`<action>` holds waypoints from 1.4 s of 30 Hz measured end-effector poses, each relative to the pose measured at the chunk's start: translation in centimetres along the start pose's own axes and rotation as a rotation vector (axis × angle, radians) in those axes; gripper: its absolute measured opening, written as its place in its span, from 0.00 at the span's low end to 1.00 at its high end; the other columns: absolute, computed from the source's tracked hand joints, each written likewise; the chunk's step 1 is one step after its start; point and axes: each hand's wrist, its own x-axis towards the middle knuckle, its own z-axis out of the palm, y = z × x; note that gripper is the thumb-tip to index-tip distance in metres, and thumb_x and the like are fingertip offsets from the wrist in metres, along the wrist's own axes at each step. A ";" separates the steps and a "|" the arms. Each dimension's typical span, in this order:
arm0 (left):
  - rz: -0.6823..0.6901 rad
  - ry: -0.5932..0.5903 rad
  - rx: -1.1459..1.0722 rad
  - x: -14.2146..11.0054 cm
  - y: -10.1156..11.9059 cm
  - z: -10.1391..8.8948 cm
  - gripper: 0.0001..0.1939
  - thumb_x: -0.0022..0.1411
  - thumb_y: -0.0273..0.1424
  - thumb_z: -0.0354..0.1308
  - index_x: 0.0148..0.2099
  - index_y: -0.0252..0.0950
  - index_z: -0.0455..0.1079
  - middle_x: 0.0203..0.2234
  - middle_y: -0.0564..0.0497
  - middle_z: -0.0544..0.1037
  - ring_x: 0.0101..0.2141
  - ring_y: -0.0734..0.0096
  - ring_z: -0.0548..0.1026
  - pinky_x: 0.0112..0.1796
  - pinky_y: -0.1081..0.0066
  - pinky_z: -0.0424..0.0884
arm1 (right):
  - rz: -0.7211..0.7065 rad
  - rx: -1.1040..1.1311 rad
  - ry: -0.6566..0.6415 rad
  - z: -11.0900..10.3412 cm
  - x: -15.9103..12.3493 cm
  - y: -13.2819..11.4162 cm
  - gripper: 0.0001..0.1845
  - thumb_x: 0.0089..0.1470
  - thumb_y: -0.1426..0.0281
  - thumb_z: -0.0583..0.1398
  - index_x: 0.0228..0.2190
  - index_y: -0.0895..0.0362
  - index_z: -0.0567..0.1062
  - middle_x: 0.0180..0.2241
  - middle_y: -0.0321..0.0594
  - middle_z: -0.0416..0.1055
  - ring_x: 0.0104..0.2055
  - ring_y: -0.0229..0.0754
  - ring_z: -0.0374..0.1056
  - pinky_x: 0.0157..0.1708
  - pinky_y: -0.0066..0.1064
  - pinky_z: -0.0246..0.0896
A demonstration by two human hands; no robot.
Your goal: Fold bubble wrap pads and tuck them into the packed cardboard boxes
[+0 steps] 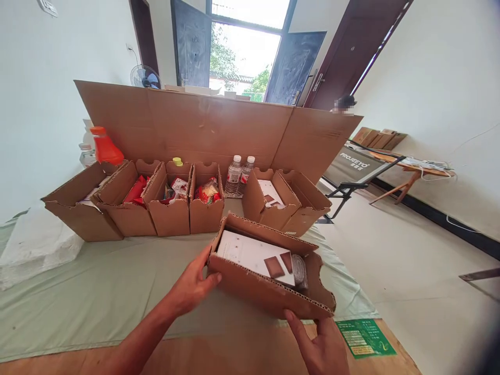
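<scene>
An open-topped cardboard box [253,286] is tilted above the front of the cloth, held between both hands. My left hand [191,286] grips its left end, thumb on the near side. At the lower right corner, my right hand [318,338] holds it with the thumb on the near wall and the other fingers mostly hidden underneath. Inside lie a white box with brown squares printed on it [250,252] and a grey roll in clear wrapping [299,272]. Right behind stand two more cardboard boxes; one contains a similar white box [269,191], while the rightmost [299,187] shows bare inner walls.
Several cardboard boxes [170,219] with red packets and other goods line the left. Two clear bottles [234,174] stand mid-row, before a tall cardboard panel [219,120]. An orange bottle [104,147] is far left. A green printed sheet [365,338] lies at the right table edge.
</scene>
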 end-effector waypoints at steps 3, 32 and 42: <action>0.058 -0.015 0.023 3.6 -0.9 -0.3 0.26 0.66 0.38 0.58 0.64 0.35 0.67 0.56 0.41 0.76 0.54 0.54 0.75 0.56 0.54 0.71 | 0.055 0.065 0.049 0.8 -1.6 1.2 0.28 0.58 0.52 0.62 0.54 0.54 0.70 0.46 0.47 0.76 0.41 0.53 0.75 0.42 0.43 0.73; -0.156 -0.008 0.163 -1.4 -4.4 9.5 0.59 0.53 0.42 0.68 0.76 0.35 0.37 0.75 0.40 0.34 0.72 0.42 0.36 0.69 0.43 0.42 | 0.174 0.459 -0.232 4.5 3.8 3.9 0.25 0.56 0.49 0.64 0.45 0.54 0.70 0.43 0.48 0.79 0.39 0.49 0.77 0.39 0.36 0.74; -0.035 0.152 0.183 -0.1 -6.1 8.0 0.48 0.56 0.29 0.63 0.74 0.37 0.45 0.73 0.41 0.47 0.71 0.49 0.48 0.69 0.47 0.48 | 0.101 0.408 -0.107 7.4 3.2 2.3 0.21 0.56 0.56 0.65 0.46 0.54 0.71 0.37 0.43 0.79 0.36 0.47 0.78 0.33 0.33 0.74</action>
